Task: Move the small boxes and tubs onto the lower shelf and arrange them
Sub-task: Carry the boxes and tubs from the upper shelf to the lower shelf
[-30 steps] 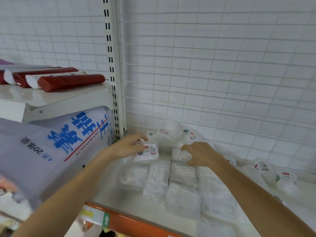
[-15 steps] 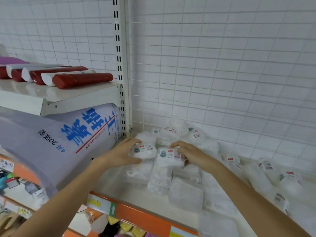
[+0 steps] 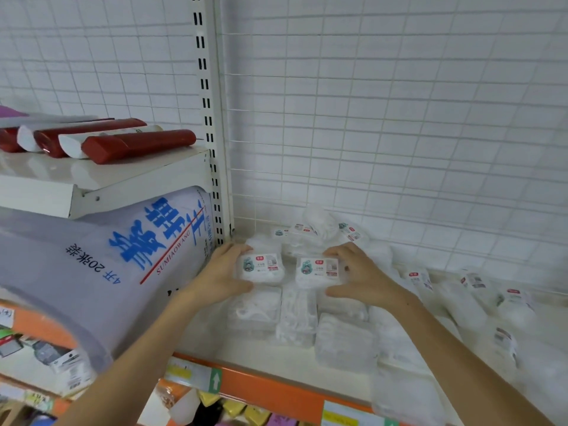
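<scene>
Small boxes side by side on the white shelf (image 3: 196, 336), left box (image 3: 260, 268) pinched by left hand (image 3: 222, 275), right box (image 3: 319, 270) gripped by right hand (image 3: 362, 276), clear tubs (image 3: 255, 309) just nearer, more packs far behind and off right

Two boxes (image 3: 260, 267) (image 3: 318, 269) side by side on shelf (image 3: 215, 339)

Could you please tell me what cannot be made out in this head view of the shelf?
- Small print on the two clear plastic labelled boxes: too small.
- Heap of white packets at the shelf's right end: blurred.
- Left hand and right hand: palms hidden from the head view.
</scene>
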Demonstrator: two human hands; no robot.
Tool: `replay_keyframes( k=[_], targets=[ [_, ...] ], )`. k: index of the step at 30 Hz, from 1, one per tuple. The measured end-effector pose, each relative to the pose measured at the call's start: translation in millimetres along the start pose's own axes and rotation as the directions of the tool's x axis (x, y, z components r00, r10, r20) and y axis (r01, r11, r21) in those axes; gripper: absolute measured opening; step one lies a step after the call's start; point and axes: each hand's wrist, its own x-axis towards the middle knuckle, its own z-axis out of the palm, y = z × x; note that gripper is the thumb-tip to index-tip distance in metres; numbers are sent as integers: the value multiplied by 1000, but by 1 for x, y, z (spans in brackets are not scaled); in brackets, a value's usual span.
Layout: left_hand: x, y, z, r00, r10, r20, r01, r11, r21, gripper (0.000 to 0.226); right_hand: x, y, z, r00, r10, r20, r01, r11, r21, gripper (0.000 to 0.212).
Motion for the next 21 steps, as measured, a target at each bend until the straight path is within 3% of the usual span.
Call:
replay_keyframes(
  k=[6, 10, 13, 21],
  targets=[
    [18, 17, 11, 976, 195, -96, -202, 977, -71, 70, -47, 11, -27, 960, 19, -280, -59, 989, -133, 66],
    [25, 53, 24, 920, 366, -138, -384, 912, -143, 69, -105, 24, -51, 909, 84, -409, -174, 966, -189, 64],
    [26, 94, 45, 861, 502, -82, -508, 840, -192, 68, -163, 38, -67, 863, 150, -482, -261, 950, -171, 66],
    [0, 226, 145, 703, 706, 91, -642, 684, -346, 58, -349, 64, -96, 681, 341, -648, -522, 846, -104, 68]
  ],
)
